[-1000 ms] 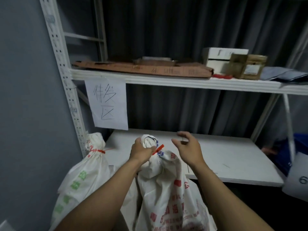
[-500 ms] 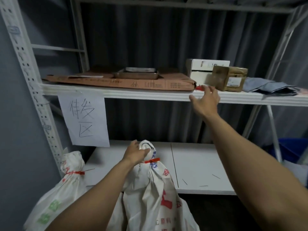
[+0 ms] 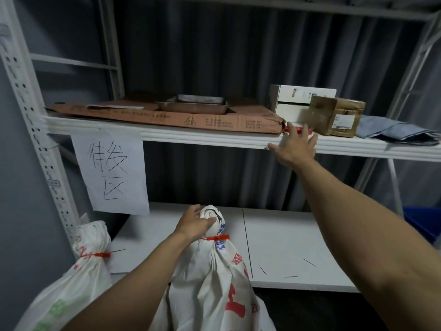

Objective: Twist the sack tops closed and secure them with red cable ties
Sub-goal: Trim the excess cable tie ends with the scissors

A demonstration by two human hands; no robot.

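White sack [image 3: 214,283], red-tied twisted top

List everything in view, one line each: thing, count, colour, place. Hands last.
sacks: two, white, printed; centre sack at bottom centre, left sack lower left.
sack ties: two, red, one round each neck.
loose ties: count unclear, red, upper shelf, by right fingertips.
sign: one, white, hanging from upper shelf edge.
cardboard: one, brown, upper shelf.
tray: one, metal, on cardboard.
white box: one, upper shelf right.
parcel: one, brown, beside white box.
bin: one, blue, right edge.
left hand: grips centre sack's top.
right hand: fingers spread, at upper shelf edge.
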